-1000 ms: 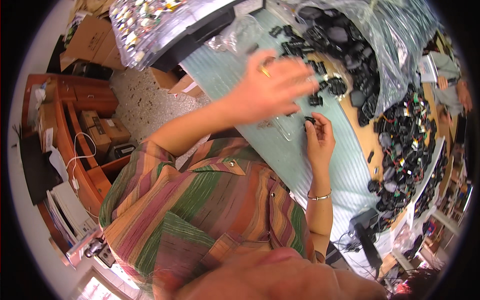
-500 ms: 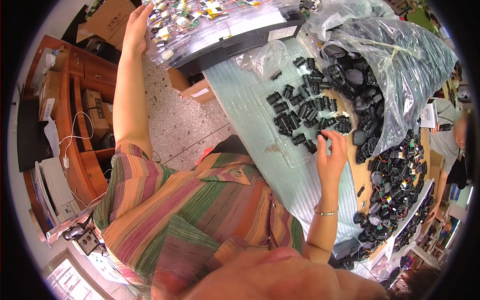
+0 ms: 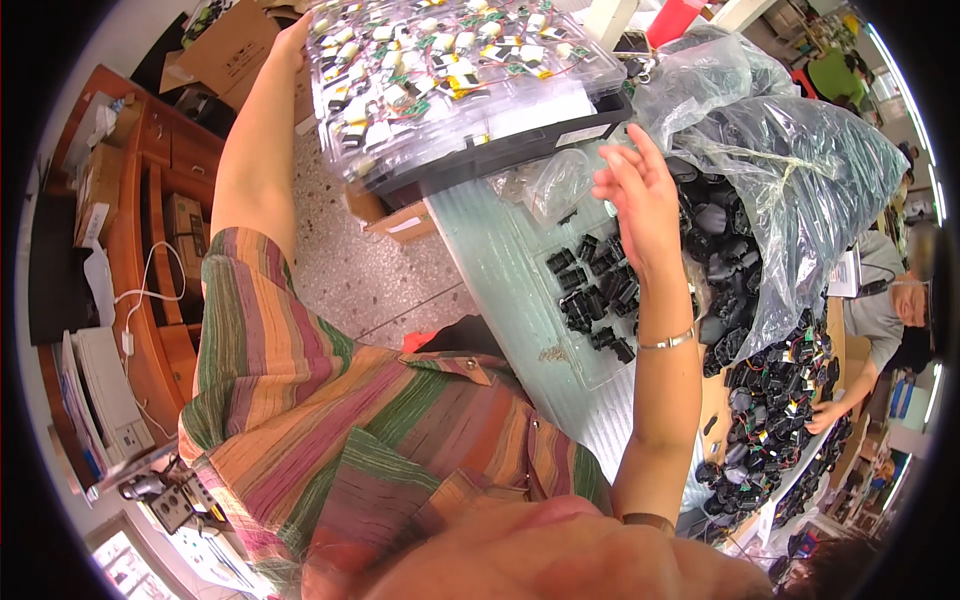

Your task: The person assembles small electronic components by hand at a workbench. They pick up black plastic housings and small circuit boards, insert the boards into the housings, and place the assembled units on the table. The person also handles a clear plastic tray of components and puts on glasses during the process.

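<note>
— Reaching out both ways, that person is. See the left hand (image 3: 296, 38)? It sits at the far left edge of the clear tray (image 3: 455, 75), up at arm's length.

— Gripping it?

— Touching the edge, yes; whether the fingers curl around it, I cannot tell, the tray hides them.

— And the tray itself?

— It lies on a black tray (image 3: 500, 150) at the far end of the table (image 3: 500, 270), sticking out past the table edge. Its pockets hold small white and yellow parts with thin wires.

— What about the right hand (image 3: 640, 200)?

— Raised above the table, fingers spread and loose, holding nothing that I can see. A thin bracelet (image 3: 668, 341) circles that wrist.

— What's beneath it?

— Black connectors (image 3: 595, 295) in a loose cluster on the table, just left of the forearm. Right of the hand, a big plastic bag (image 3: 790, 190) bulges with more black parts, touching the pile (image 3: 770, 420) of them that runs along the table's right side.

— Anyone else about?

— One person in grey (image 3: 880, 320) on the far right, a hand down among that pile.
</note>
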A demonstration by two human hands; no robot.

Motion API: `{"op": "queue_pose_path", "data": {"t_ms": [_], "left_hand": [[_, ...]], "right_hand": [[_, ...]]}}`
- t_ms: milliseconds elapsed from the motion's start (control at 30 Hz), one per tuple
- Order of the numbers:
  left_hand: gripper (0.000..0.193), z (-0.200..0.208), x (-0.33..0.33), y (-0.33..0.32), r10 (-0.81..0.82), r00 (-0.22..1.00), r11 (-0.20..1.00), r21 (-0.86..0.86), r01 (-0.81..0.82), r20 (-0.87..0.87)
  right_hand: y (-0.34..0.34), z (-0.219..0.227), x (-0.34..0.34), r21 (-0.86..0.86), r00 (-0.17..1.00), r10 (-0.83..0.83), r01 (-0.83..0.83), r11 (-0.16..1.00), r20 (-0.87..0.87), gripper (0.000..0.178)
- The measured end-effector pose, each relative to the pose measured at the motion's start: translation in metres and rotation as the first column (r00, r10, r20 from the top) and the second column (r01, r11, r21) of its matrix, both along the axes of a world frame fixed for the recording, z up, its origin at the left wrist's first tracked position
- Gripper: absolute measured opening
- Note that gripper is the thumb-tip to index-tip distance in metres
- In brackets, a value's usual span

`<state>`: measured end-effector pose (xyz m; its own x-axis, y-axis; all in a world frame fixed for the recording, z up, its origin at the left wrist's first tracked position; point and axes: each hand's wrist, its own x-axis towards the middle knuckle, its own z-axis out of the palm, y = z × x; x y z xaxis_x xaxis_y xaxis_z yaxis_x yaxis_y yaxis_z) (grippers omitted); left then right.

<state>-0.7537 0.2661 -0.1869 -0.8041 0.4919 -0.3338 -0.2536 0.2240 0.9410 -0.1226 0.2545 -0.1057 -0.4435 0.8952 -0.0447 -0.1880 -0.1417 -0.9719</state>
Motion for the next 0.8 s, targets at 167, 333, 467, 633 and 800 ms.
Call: {"op": "queue_pose_path", "data": {"t_ms": [167, 333, 467, 633, 800], "left_hand": [[0.042, -0.003, -0.024, 0.012, 0.03, 0.989, 1.0, 0.002, -0.03, -0.147], [0.045, 0.007, -0.036, 0.006, 0.04, 0.919, 0.999, -0.017, -0.051, -0.391], [0.055, 0.015, -0.008, 0.023, 0.019, 0.966, 0.999, 0.036, -0.01, -0.259], [0.056, 0.032, -0.005, 0.014, -0.01, 0.922, 0.994, -0.108, -0.035, -0.388], [0.058, 0.053, 0.012, 0.018, -0.152, 0.827, 0.908, -0.407, -0.099, -0.542]], "right_hand": [[0.028, -0.006, -0.04, -0.104, 0.979, 0.1, -0.12, 0.987, -0.18, 0.079], [0.024, 0.007, -0.069, -0.061, 0.981, 0.114, -0.125, 0.99, -0.155, 0.08], [0.017, 0.009, -0.075, 0.013, 0.988, 0.035, -0.034, 0.999, -0.149, 0.079], [0.01, 0.02, -0.092, -0.018, 0.959, 0.13, -0.139, 0.99, -0.251, 0.092], [0.006, 0.022, -0.095, -0.144, 0.931, 0.174, -0.23, 0.963, -0.321, 0.096]]}}
